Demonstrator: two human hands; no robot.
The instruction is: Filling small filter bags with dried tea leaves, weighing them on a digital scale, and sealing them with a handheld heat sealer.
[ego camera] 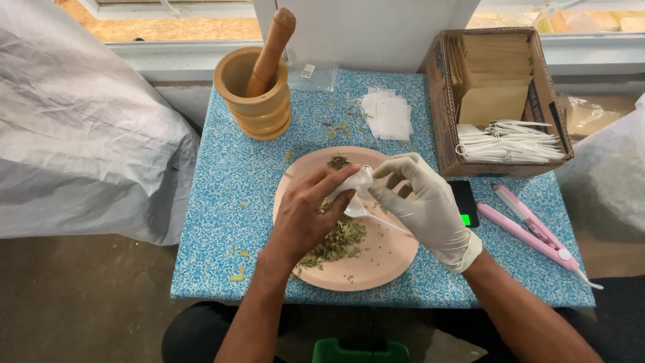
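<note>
White bag [355, 185] pinched between left hand [306, 215] and gloved right hand [423, 202] — above plate [390, 259]

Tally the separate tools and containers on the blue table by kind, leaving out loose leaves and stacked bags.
Wooden mortar: 1
Wooden pestle: 1
Pink plate: 1
Cardboard box: 1
Pink heat-sealing tongs: 1
Small black device with a green light: 1
Total: 6

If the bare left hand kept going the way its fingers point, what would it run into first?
The left hand points up and right; it already touches the small white bag. Straight beyond that, likely the gloved right hand fingers, though depth is uncertain.
</note>
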